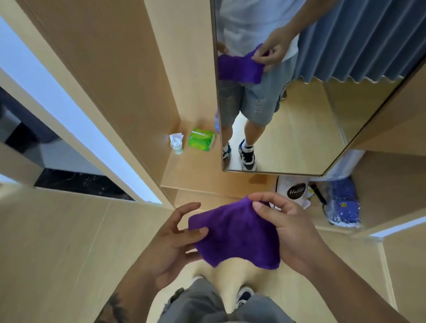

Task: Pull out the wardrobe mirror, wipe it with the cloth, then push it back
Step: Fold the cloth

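You hold the purple cloth (236, 232) between both hands: left hand (168, 244) fingers at its edge, right hand (287, 228) pinching its corner. The mirror (296, 123) stands pulled out ahead of you.

The only writing you can read is "Hello", in white script on a dark round label (296, 191) on the white bag (288, 186) standing on the wardrobe shelf below the mirror (297, 128). Print on the green packet (201, 139) is too small for you to read.
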A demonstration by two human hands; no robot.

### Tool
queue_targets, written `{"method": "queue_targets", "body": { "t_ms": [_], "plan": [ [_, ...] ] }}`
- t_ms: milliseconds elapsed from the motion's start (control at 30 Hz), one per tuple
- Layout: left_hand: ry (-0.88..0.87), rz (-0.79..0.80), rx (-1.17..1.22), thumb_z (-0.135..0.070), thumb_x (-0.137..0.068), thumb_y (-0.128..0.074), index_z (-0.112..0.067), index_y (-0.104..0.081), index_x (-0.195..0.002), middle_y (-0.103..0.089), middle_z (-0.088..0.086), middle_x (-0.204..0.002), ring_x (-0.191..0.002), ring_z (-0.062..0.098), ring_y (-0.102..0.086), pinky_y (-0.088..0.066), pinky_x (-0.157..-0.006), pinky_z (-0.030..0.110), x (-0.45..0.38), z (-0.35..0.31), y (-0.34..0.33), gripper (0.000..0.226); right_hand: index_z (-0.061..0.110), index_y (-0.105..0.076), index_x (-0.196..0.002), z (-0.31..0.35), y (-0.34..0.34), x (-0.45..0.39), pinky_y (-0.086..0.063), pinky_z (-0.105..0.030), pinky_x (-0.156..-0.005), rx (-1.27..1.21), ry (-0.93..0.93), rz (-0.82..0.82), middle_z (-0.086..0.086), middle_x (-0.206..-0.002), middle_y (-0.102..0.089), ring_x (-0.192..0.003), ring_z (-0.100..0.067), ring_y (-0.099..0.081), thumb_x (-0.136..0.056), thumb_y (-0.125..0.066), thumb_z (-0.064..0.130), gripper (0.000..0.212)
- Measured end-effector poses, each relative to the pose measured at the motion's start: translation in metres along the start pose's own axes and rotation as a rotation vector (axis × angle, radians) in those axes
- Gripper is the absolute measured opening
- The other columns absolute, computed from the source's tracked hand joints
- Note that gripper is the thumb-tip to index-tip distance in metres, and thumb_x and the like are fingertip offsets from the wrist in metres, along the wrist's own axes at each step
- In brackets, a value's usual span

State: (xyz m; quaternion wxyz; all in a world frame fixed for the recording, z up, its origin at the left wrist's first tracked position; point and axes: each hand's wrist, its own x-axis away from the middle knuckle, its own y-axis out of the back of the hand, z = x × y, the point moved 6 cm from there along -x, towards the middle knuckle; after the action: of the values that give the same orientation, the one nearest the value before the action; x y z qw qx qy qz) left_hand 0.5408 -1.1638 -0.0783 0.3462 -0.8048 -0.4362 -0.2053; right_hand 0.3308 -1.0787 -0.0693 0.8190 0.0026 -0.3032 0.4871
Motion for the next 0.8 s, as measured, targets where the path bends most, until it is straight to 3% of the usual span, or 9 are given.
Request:
{"method": "queue_targets", "body": {
  "t_ms": [100,200,300,367,433,533,667,800],
  "plan": [
    [-0.089,-0.045,-0.044,0.0,-0.076,-0.088,-0.022,-0.069,-0.129,-0.076,0.021,-0.118,-0.097,0.034,-0.073,-0.061,-0.081,0.044,0.002,-0.012,0.013,0.061,0.023,-0.082,-0.106,0.0,-0.005,-0.004,-0.056,-0.049,-0.104,0.125,0.022,0.028,-0.009,-0.122,-0.075,-0.116,-0.028,-0.07,-0.083,-0.083,0.038,0.027],
    [-0.132,-0.085,-0.175,0.002,-0.087,-0.078,-0.02,-0.074,-0.121,-0.077,0.021,-0.116,-0.097,0.033,-0.074,-0.06,-0.085,0.044,0.0,-0.029,0.023,0.041,0.043,-0.077,-0.11,0.009,-0.016,-0.01,-0.055,-0.034,-0.099,0.493,0.134,0.073,0.008,-0.125,-0.07,-0.117,-0.012,-0.066,-0.073,-0.088,0.049,0.039],
    [-0.178,-0.115,-0.259,0.008,-0.093,-0.07,-0.008,-0.073,-0.115,-0.077,0.024,-0.111,-0.088,0.028,-0.074,-0.063,-0.07,0.034,-0.005,-0.049,0.032,0.027,0.059,-0.056,-0.124,0.005,-0.033,-0.021,-0.044,-0.018,-0.098,0.95,0.181,0.174,0.022,-0.129,-0.045,-0.121,0.002,-0.048,-0.073,-0.088,0.047,0.061],
    [-0.189,-0.136,-0.295,0.009,-0.095,-0.068,-0.004,-0.074,-0.111,-0.074,0.027,-0.112,-0.086,0.026,-0.072,-0.061,-0.068,0.029,-0.011,-0.062,0.042,0.022,0.057,-0.044,-0.138,0.001,-0.046,-0.031,-0.04,-0.022,-0.105,1.199,0.248,0.188,0.02,-0.128,-0.035,-0.127,-0.004,-0.036,-0.079,-0.085,0.045,0.073],
    [-0.186,-0.095,-0.34,0.01,-0.095,-0.068,0.0,-0.072,-0.114,-0.075,0.025,-0.113,-0.091,0.026,-0.071,-0.06,-0.073,0.028,-0.02,-0.074,0.052,0.022,0.046,-0.045,-0.145,0.001,-0.061,-0.042,-0.038,-0.03,-0.112,1.396,0.344,0.147,0.012,-0.129,-0.035,-0.131,-0.014,-0.033,-0.086,-0.08,0.039,0.069],
    [-0.142,0.025,-0.465,0.011,-0.085,-0.08,0.0,-0.072,-0.116,-0.08,0.011,-0.106,-0.09,0.019,-0.073,-0.06,-0.076,0.026,-0.032,-0.085,0.068,0.034,0.036,-0.06,-0.136,0.0,-0.078,-0.063,-0.041,-0.034,-0.109,1.412,0.345,0.078,0.006,-0.124,-0.046,-0.126,-0.021,-0.043,-0.088,-0.077,0.025,0.052],
    [-0.116,-0.003,-0.821,0.008,-0.07,-0.091,-0.016,-0.07,-0.102,-0.078,-0.002,-0.101,-0.077,0.005,-0.07,-0.058,-0.071,0.024,-0.056,-0.089,0.099,0.045,0.038,-0.067,-0.125,-0.011,-0.104,-0.091,-0.049,-0.035,-0.1,1.315,0.254,0.022,0.012,-0.115,-0.048,-0.116,-0.017,-0.051,-0.086,-0.075,0.021,0.043],
    [-0.182,-0.093,-0.984,0.003,-0.079,-0.079,-0.025,-0.065,-0.087,-0.073,0.004,-0.087,-0.079,0.02,-0.067,-0.054,-0.07,0.034,-0.093,-0.101,0.141,0.032,0.043,-0.063,-0.118,-0.033,-0.13,-0.125,-0.054,-0.029,-0.086,1.276,0.138,0.024,0.015,-0.106,-0.06,-0.099,-0.01,-0.061,-0.085,-0.073,0.03,0.036]
  ]
}}
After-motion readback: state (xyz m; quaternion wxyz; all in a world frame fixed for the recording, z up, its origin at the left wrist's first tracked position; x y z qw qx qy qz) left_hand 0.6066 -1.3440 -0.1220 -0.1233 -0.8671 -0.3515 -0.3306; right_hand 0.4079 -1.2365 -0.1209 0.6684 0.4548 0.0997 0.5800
